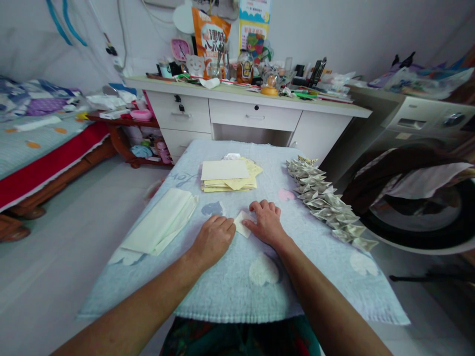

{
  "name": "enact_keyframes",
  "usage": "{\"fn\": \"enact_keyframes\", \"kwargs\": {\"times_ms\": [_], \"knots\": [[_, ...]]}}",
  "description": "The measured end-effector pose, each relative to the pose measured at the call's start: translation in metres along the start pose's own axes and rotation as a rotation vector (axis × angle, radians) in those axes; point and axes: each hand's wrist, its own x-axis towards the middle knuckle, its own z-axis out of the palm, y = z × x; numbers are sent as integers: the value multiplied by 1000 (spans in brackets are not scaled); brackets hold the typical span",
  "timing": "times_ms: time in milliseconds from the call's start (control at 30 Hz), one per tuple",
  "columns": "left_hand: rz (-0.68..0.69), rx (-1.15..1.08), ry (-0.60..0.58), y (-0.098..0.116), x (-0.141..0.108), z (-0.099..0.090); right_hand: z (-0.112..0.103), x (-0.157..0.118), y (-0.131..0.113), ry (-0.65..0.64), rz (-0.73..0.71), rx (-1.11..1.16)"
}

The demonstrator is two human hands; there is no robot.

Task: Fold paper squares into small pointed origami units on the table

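Observation:
A small folded piece of pale paper (242, 224) lies on the cloth-covered table between my hands. My left hand (214, 241) is closed at its left corner, the fingertips pressed together there. My right hand (266, 222) rests on the paper's other side, fingers apart and flat on the cloth, with the thumb touching the paper's edge. Beyond them sits a stack of yellowish paper (226, 185) with a white sheet or card (224, 170) on top. Left of my hands lies a pile of long pale green paper sheets (161, 222). A row of several pointed folded-paper pieces (322, 200) runs along the right side.
The light blue patterned cloth (237, 296) covers the table. Behind it stands a white desk (256, 116) crowded with jars, a snack bag and a pink clock. A bed (48, 143) is at the left. A washing machine (415, 143) with its door open stands at the right.

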Motion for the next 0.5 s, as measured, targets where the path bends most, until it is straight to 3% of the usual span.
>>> {"fn": "enact_keyframes", "kwargs": {"times_ms": [233, 500], "knots": [[9, -228, 105, -3, 3, 11, 1, 0, -3, 10, 18, -18], [13, -397, 59, -9, 6, 26, 1, 0, 2, 33, 47, -9]]}}
